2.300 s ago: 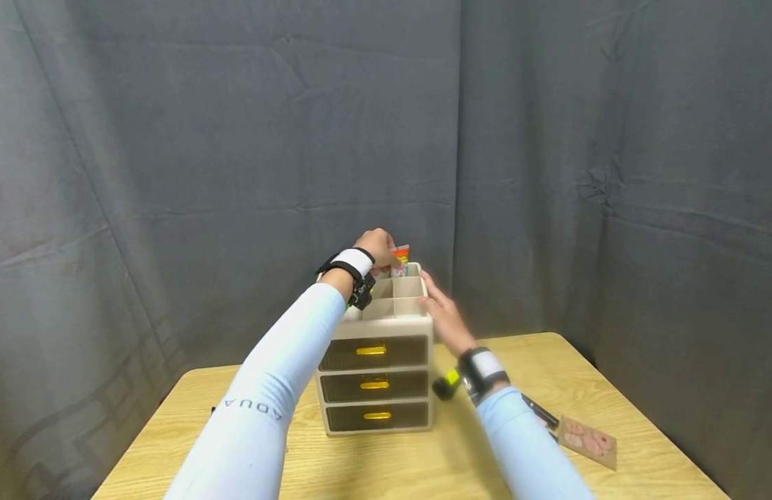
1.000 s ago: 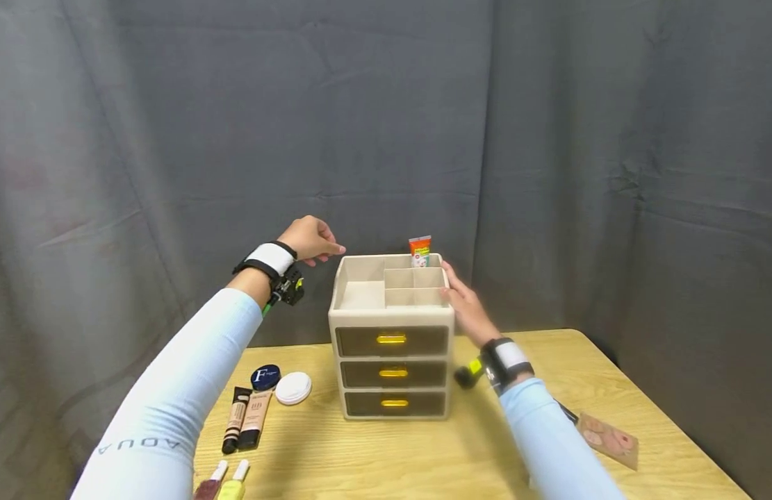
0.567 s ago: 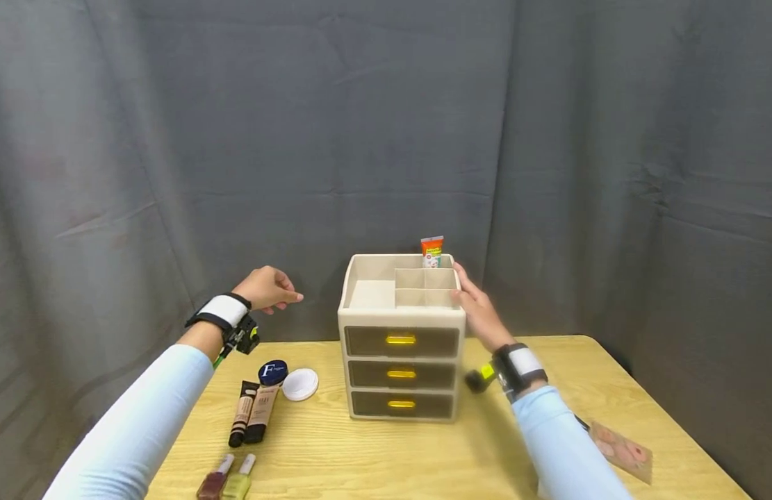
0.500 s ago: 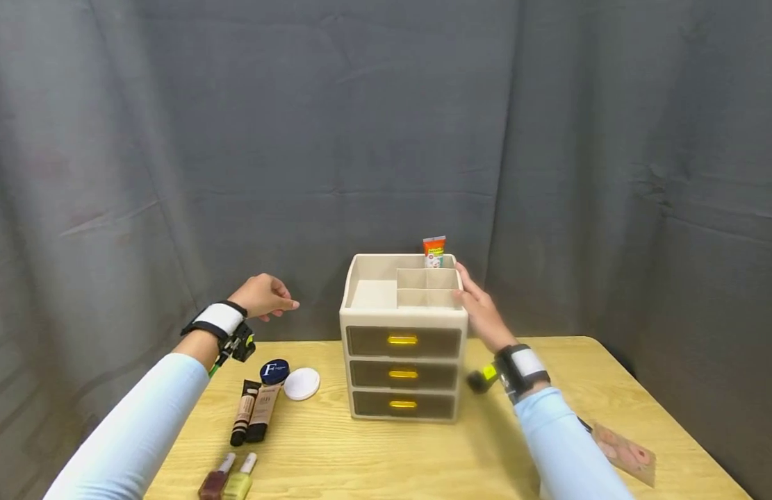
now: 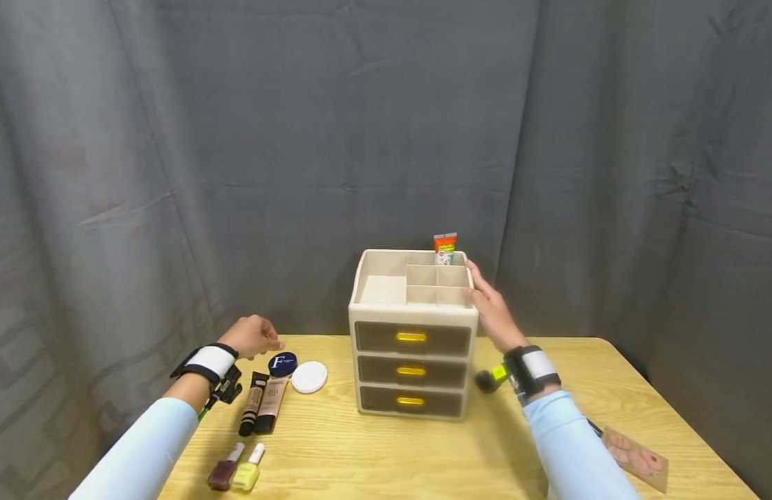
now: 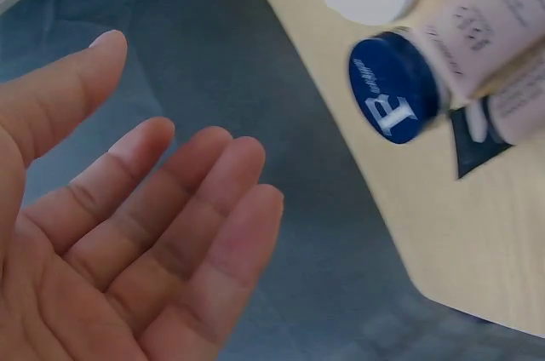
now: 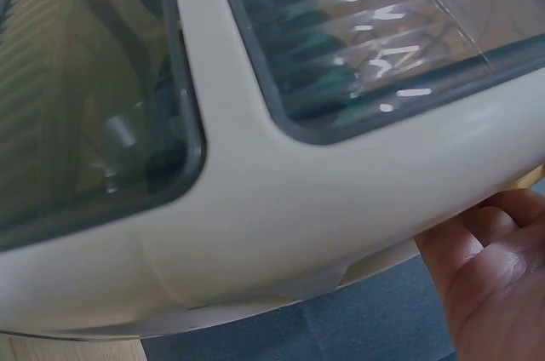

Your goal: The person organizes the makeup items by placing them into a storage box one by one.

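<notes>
A cream drawer organizer with three smoky drawers and gold handles stands on the table. My right hand grips its upper right side, thumb over the rim; in the right wrist view, curled fingers meet the edge. An orange-topped tube stands upright in the back right compartment. My left hand is off to the left, holding nothing, its fingers loosely bent. Close by it lie a navy round compact, a white round compact, a beige BB tube and a slimmer black-ended tube.
Dark red and yellow nail polish bottles lie at the front left of the wooden table. On the right are a pinkish palette and a dark stick, partly behind my right sleeve. Grey curtain hangs behind.
My left hand left the orange-topped tube in the organizer, then moved left and down towards the compacts. My right hand stayed on the organizer's side. The head view shifted left.
</notes>
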Demonstrator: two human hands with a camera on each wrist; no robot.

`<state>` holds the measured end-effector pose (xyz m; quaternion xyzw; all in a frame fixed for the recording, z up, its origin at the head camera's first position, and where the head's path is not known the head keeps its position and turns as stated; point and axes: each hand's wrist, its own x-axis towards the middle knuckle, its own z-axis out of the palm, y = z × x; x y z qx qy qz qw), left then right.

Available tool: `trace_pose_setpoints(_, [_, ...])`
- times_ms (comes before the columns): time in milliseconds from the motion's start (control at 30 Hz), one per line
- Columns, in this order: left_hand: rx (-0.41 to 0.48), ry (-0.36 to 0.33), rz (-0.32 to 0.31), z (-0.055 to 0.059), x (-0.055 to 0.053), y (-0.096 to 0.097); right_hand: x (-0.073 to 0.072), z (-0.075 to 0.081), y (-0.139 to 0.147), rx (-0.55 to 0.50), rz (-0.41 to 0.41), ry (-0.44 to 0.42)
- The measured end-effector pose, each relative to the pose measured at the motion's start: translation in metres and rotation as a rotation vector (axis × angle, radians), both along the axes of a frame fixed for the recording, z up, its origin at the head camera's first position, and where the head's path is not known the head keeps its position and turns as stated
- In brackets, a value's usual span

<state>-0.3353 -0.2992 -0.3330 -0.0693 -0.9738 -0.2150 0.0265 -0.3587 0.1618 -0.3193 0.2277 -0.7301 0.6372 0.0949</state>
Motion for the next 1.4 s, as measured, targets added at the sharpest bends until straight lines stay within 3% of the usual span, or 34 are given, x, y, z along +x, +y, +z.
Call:
trace_pose_setpoints(333, [-0.054,0.006,0.086,-0.034,0.012,-0.011,0.003,-0.002,0.004,-0.005,-0.006,-0.017])
trace_pose_setpoints(567, [0.003,-0.084,0.15,-0.049,0.021,-0.023,0.002,0.0,0.007,-0.012,-0.01,-0.012])
trace_pose_setpoints(800, [0.107,-0.161,0.181,-0.076,0.014,-0.034,0.003,-0.001,0.01,-0.013,-0.022,-0.026])
trace_pose_setpoints(1067, [0.061,-0.2,0.172,-0.093,0.001,-0.033,0.005,-0.001,0.014,-0.019,-0.038,-0.032])
trace_pose_setpoints(1400, [0.104,-0.202,0.196,-0.11,0.006,-0.04,0.005,-0.003,0.006,-0.032,-0.009,-0.031])
